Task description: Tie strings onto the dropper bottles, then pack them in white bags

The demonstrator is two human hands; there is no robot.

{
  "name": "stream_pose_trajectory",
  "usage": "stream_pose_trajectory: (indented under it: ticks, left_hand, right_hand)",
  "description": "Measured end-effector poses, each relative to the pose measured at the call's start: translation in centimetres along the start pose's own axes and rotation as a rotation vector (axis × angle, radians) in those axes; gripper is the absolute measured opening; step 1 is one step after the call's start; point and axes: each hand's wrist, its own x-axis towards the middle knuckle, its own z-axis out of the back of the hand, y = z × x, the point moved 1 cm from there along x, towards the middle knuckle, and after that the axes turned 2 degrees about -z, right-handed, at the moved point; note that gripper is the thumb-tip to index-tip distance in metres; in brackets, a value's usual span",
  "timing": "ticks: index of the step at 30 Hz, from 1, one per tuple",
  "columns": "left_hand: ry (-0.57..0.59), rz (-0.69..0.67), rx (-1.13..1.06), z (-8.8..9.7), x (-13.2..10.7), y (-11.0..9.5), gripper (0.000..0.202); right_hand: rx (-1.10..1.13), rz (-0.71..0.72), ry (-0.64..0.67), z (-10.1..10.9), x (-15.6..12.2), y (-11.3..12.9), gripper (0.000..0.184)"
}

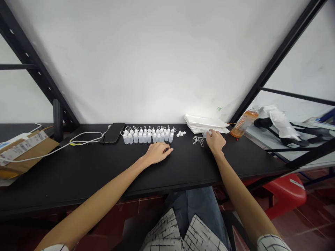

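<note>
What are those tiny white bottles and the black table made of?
The little bottles look like milky plastic: whitish and slightly see-through. The table looks like black laminate or painted board, flat and matte with a thin edge; which one is unclear.

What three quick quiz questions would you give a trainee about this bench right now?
1. True or false: the orange drink bottle is to the right of the white paper stack.
2. The left hand rests nearest to: A the small white bottles; B the cardboard box; C the red stool.
3. What does the white cable lead to?

Key: 1 true; 2 A; 3 the phone.
</note>
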Motion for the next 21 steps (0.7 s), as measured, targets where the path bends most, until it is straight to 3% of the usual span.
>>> stream_pose_trajectory:
  ticks: [10, 16, 21]
  left_hand:
    - [0.024, 0.008, 0.004, 0.3, 0.0, -0.1, 0.035]
    - [0.008, -0.012, 0.009, 0.1, 0.0, -0.1, 0.036]
    - [0.000, -0.025, -0.008, 0.1, -0.1, -0.1, 0.037]
  right_hand:
    - [0.067, 0.033, 0.006, -0.5, 0.2, -0.1, 0.031]
    - [0.221, 0.087, -0.065, -0.1, 0.3, 0.0, 0.025]
    - [0.371, 0.094, -0.141, 1.0, -0.3, 1.4, 0.028]
